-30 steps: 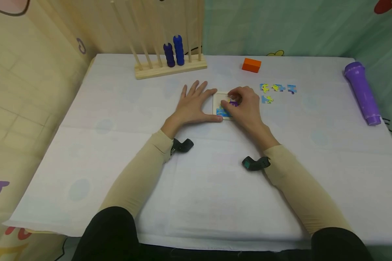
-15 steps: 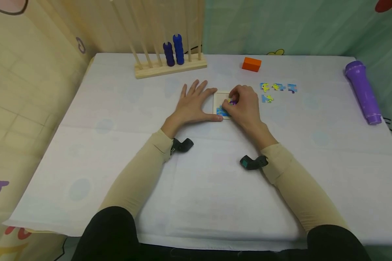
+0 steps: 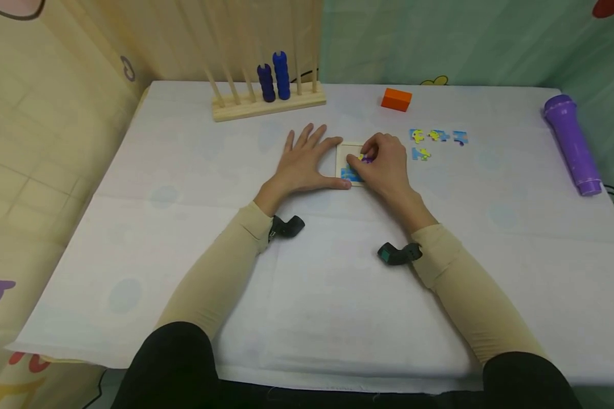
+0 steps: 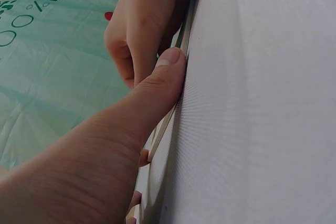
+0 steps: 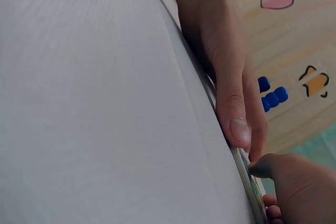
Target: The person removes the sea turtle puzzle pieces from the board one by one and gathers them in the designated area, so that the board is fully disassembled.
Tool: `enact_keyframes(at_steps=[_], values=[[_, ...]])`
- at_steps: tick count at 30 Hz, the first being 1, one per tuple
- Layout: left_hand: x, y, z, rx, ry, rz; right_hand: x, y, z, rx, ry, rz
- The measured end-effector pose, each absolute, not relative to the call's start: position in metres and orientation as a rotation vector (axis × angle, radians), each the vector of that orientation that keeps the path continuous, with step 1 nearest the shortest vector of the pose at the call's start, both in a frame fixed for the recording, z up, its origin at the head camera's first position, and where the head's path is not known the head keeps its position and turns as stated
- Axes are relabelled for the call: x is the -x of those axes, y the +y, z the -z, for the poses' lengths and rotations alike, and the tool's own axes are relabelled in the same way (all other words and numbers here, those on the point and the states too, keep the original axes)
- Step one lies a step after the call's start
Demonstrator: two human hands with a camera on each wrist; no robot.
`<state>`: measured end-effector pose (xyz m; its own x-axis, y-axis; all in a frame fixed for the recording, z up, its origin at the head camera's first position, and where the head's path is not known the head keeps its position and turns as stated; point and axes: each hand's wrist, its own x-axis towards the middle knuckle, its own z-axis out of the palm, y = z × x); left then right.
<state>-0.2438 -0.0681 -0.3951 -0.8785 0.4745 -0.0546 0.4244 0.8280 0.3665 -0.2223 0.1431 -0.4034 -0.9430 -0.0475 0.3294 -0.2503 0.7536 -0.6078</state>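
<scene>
A small square puzzle tray (image 3: 344,152) with a pale rim lies on the white-covered table in the head view. Blue jigsaw pieces (image 3: 351,175) fill its near side. My left hand (image 3: 299,166) spreads at its left, fingers straight, the thumb along the near edge and the index finger by the far left corner. My right hand (image 3: 390,169) reaches over the tray's right side, thumb and fingers pinching a purple and yellow puzzle piece (image 3: 366,160), partly hidden by the fingers. In the left wrist view the left thumb (image 4: 170,66) presses at the tray's edge.
Several loose puzzle pieces (image 3: 421,154) lie right of the tray. Behind them sits an orange block (image 3: 396,99). A wooden peg rack (image 3: 266,106) with blue beads (image 3: 282,76) stands at the back left, and a purple cylinder (image 3: 573,145) lies at the far right.
The right hand has shifted very slightly over the tray, still pinching the piece. The left hand stays at the tray's side.
</scene>
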Motion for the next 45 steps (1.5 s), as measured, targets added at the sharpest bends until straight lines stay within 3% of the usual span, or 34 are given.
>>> enact_keyframes(at_steps=[29,45], values=[[0.245,-0.064,0.393,-0.728,2.857,-0.516,0.208,0.175,0.396,-0.311,-2.603,-1.421],[0.243,-0.069,0.395,-0.716,2.858,-0.551,0.205,0.219,0.385,0.047,-2.483,-1.540]])
